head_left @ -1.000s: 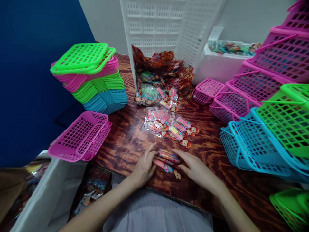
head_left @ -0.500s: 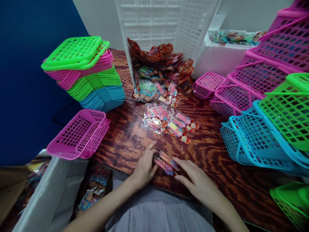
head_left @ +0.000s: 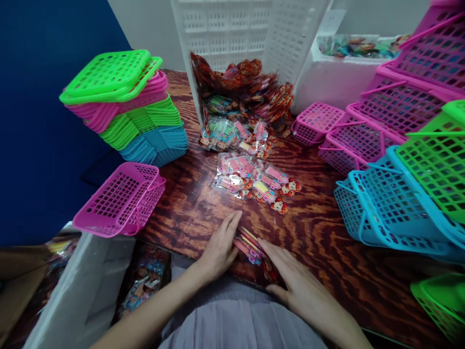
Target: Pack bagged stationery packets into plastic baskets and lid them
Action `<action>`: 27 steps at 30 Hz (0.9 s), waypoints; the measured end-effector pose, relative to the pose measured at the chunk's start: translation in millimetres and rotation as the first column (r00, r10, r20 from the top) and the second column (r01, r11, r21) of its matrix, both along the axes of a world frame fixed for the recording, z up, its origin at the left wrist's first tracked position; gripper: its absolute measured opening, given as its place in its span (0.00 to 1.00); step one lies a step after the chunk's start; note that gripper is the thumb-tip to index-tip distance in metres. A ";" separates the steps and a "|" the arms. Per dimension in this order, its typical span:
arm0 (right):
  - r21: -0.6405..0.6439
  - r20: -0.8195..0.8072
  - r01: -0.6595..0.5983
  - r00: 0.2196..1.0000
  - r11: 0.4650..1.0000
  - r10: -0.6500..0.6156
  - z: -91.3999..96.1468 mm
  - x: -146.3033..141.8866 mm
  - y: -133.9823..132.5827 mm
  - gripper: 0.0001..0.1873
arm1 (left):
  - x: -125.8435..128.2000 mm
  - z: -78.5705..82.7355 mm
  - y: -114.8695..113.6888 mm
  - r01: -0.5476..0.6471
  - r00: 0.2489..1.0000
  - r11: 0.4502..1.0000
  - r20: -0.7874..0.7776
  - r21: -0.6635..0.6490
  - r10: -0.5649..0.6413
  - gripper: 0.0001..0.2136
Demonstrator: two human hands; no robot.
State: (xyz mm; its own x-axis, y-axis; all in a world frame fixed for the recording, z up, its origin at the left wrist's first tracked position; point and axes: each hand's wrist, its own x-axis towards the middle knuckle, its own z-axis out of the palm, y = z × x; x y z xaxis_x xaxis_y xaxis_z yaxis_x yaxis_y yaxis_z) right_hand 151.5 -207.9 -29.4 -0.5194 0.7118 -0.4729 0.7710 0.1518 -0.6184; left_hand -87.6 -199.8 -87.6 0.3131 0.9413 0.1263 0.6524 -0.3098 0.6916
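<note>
My left hand (head_left: 220, 247) and my right hand (head_left: 294, 281) lie flat on the wooden table (head_left: 319, 232) near its front edge, fingers stretched out. Between them sits a small bunch of wrapped toy packets (head_left: 250, 245), pressed from both sides by my fingertips. A loose heap of the same packets (head_left: 257, 182) lies a little further back. More packets (head_left: 236, 102) spill out of a tipped white crate (head_left: 236, 34) at the back.
A stack of green, pink and blue basket lids (head_left: 127, 106) stands at the left, with a pink basket (head_left: 121, 201) at the table's corner. Pink, blue and green baskets (head_left: 395, 165) are piled at the right. A white box (head_left: 83, 291) with packets sits below left.
Both hands have pushed the packets together into a tighter bunch and drawn them slightly toward the table's front edge. The camera has tilted a little.
</note>
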 end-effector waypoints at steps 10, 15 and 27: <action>0.044 0.007 0.008 1.000 0.999 -0.009 -3.6 5.8 0.4 0.47 | 3.7 0.3 0.2 -0.025 0.999 0.999 0.031 -0.022 0.026 0.43; 0.052 -0.001 0.001 1.000 0.999 -0.001 -5.8 6.4 -0.6 0.46 | 5.2 2.5 0.0 -0.024 0.999 1.000 0.039 -0.006 0.025 0.42; 0.021 -0.012 -0.006 1.000 1.000 0.007 -5.7 7.5 2.7 0.46 | 3.2 18.1 3.1 0.010 1.000 0.999 -0.009 -0.031 -0.010 0.45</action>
